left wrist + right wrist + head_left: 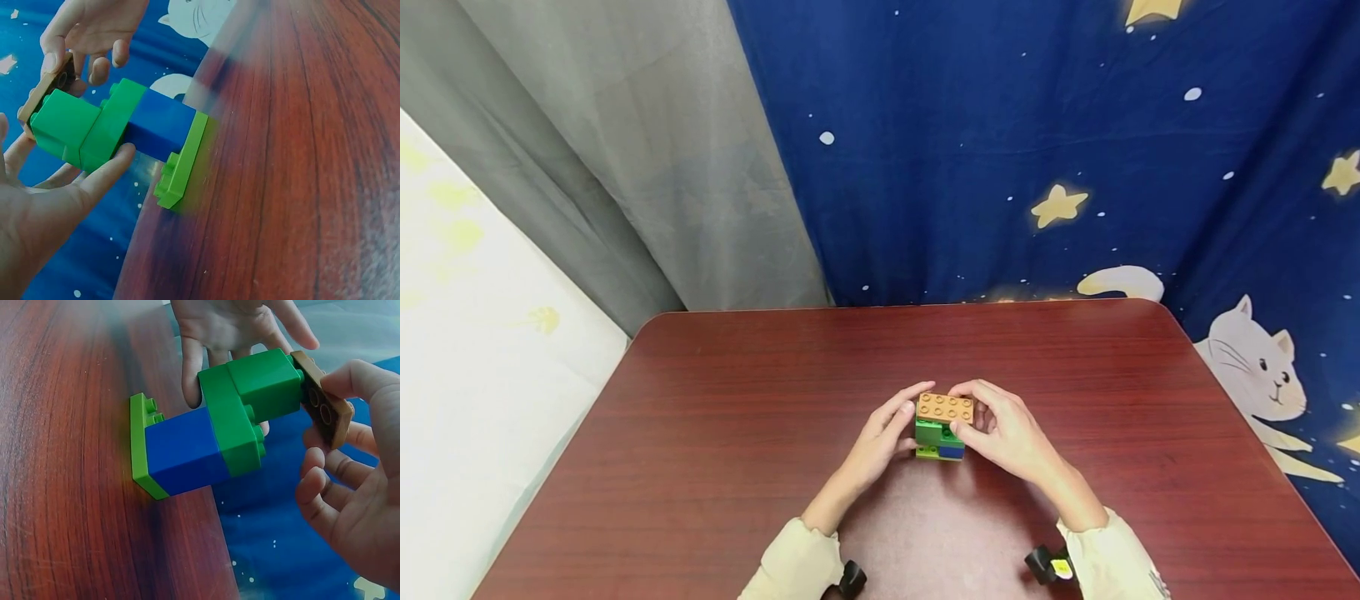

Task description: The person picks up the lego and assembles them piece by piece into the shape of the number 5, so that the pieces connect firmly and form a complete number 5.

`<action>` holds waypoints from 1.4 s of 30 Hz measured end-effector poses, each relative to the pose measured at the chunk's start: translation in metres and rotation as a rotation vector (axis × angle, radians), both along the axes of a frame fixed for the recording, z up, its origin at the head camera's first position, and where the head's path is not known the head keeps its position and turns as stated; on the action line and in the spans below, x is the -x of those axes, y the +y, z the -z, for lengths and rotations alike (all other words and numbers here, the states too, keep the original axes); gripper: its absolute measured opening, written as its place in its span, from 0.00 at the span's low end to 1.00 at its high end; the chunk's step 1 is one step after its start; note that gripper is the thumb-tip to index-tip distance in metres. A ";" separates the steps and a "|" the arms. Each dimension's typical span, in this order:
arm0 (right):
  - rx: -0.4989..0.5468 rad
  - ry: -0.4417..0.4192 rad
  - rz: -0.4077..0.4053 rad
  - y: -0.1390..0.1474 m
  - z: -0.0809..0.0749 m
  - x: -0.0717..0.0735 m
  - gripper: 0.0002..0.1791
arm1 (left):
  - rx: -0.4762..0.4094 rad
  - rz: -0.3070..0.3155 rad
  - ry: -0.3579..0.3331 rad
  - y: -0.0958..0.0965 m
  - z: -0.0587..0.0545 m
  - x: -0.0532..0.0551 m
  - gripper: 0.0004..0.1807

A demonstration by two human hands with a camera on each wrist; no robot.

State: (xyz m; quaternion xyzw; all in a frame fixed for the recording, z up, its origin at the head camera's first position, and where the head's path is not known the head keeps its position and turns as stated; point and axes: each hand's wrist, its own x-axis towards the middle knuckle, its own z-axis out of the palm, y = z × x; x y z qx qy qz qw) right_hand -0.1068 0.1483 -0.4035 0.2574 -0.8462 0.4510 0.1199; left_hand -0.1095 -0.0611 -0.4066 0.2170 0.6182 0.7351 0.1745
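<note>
A brick stack stands on the table, its lowest piece a lime-green plate (139,440). On that sits a blue brick (184,450), then a wide green brick (228,419) and a smaller green brick (265,384). An orange-brown eight-stud plate (946,407) lies at the top, tilted against the upper green studs in the wrist views. My right hand (1011,433) pinches it between thumb and fingers at its right end. My left hand (872,446) is at the stack's left side, fingers extended, one fingertip by the blue brick; whether its other fingers touch is partly hidden.
The reddish-brown table (737,400) extends around the stack. Behind it hang a grey curtain (625,150) and a blue star-patterned curtain (962,150). White cloth (490,333) hangs on the left. Black wrist devices (852,579) show at both sleeves.
</note>
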 end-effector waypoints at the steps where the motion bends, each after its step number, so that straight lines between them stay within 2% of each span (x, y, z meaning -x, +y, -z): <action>1: -0.001 0.005 -0.002 0.000 0.000 0.000 0.18 | 0.008 -0.007 0.006 0.000 -0.002 -0.001 0.22; 4: -0.005 0.014 -0.011 0.000 0.001 0.001 0.18 | 0.015 -0.015 0.024 0.001 -0.003 -0.001 0.22; 13: 0.002 0.008 -0.008 0.000 0.003 0.002 0.18 | -0.030 0.023 0.058 0.000 0.002 0.002 0.20; 20: 0.025 -0.022 0.001 0.002 0.005 0.000 0.19 | -0.059 0.056 0.018 0.001 0.018 0.011 0.20; 23: 0.032 -0.030 0.004 0.002 0.006 0.000 0.19 | -0.076 0.065 0.020 0.001 0.021 0.012 0.20; 31: 0.062 -0.065 0.000 0.003 0.009 -0.001 0.20 | -0.036 0.052 0.095 -0.001 0.027 0.012 0.20; 38: 0.070 -0.060 -0.003 0.003 0.009 -0.001 0.20 | -0.053 0.059 0.103 0.000 0.030 0.013 0.20; 42: 0.070 -0.054 -0.003 -0.002 -0.004 -0.006 0.19 | -0.054 0.055 0.100 -0.001 0.030 0.013 0.20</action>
